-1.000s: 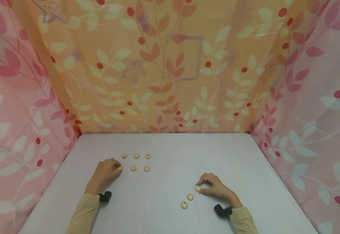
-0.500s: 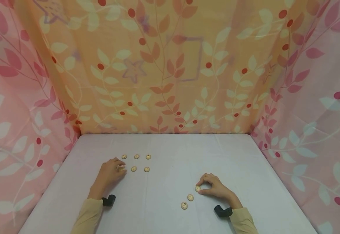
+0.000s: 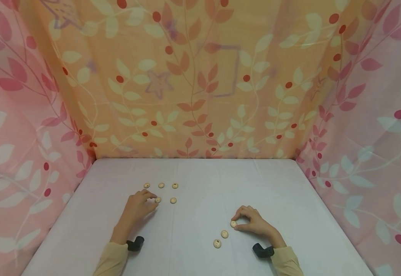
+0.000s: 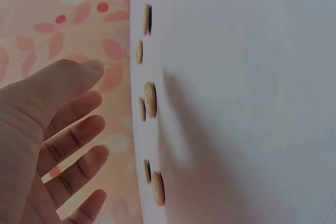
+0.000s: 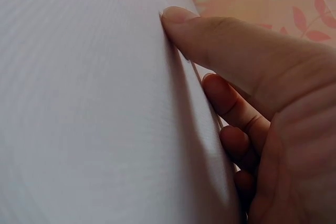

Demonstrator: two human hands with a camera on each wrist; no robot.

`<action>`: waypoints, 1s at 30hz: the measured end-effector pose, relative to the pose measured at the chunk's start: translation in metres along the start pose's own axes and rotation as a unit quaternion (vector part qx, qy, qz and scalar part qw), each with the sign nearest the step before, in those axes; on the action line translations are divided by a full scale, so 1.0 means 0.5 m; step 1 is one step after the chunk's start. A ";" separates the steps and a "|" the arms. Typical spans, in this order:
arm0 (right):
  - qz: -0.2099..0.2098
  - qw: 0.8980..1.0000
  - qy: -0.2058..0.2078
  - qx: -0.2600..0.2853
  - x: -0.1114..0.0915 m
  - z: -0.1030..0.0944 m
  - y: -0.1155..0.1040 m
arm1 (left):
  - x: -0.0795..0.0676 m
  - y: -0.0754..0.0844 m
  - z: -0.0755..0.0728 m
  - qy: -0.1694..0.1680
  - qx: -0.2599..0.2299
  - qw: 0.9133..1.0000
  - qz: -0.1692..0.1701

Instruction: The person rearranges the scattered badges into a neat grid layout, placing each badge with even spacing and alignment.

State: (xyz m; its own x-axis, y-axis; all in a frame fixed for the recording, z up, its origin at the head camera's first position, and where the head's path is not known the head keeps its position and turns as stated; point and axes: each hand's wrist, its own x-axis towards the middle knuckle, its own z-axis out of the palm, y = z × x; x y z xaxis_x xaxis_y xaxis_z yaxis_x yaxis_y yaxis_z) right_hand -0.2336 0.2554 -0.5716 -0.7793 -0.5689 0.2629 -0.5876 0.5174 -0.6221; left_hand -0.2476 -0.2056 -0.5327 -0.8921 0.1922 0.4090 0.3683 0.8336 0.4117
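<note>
Round, pale wooden buttons lie flat on the white tabletop. In the head view my left hand is over the lower row of the left group, fingertips close beside a button; its fingers are spread with nothing between them, as the left wrist view also shows. A button lies nearest that hand there. My right hand pinches another button between thumb and index finger, low at the table. In the right wrist view the thumb tip meets the cloth, and the button is hidden.
Three buttons form a back row, the middle one included. Another button lies right of my left hand. Two more, a button and a button, run diagonally from my right hand. Patterned curtains border the table.
My left hand has let go of a button at the left end of the lower row and shifted right, now covering that spot. My right hand stays on its button.
</note>
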 end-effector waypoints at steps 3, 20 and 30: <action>-0.003 1.000 -0.002 -0.004 0.000 0.000 0.001 | -0.004 0.016 0.003 0.008 -0.008 1.000 0.012; 0.010 1.000 -0.007 0.005 0.001 -0.004 -0.010 | -0.010 0.098 0.048 0.018 -0.027 0.995 0.093; 0.009 1.000 -0.002 0.007 0.001 -0.005 -0.013 | -0.008 0.129 0.073 0.002 -0.042 0.991 0.127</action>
State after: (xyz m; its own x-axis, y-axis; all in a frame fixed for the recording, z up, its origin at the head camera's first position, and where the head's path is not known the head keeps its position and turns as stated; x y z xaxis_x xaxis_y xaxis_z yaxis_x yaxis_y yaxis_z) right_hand -0.2308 0.2535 -0.5655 -0.7884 -0.5630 0.2481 -0.5707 0.5185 -0.6368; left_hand -0.2299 -0.1335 -0.5375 -0.7666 0.3880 0.5117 0.6019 0.7119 0.3618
